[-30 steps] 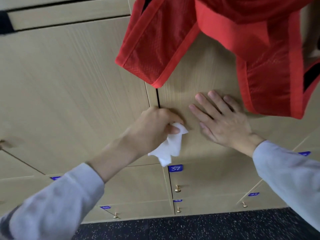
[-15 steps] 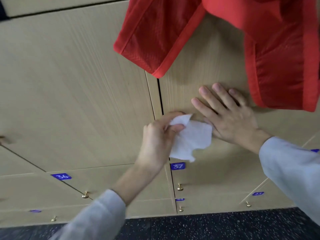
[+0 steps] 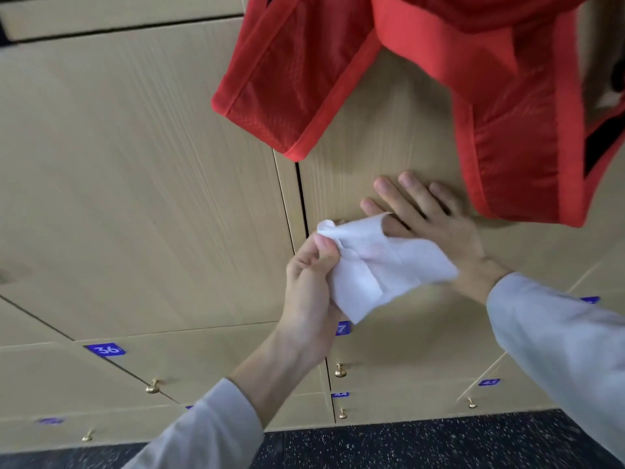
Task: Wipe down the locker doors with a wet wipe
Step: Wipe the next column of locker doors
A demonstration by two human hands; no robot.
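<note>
1 red vest (image 3: 422, 79) overhangs locker door (image 3: 389, 157) above wipe (image 3: 382, 265).

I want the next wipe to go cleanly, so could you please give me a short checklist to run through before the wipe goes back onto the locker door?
1. Wet wipe held securely: ok, the left hand pinches it at one corner.
2. Wipe opened out: ok, it hangs mostly unfolded.
3. Wipe on the locker door: not ok, it is lifted in front of the right hand.
4. Door steadied: ok, the right hand lies flat on it.
5. Door surface free: not ok, the red mesh bag hangs over its upper part.
6. Wipe still moist: cannot tell.
</note>
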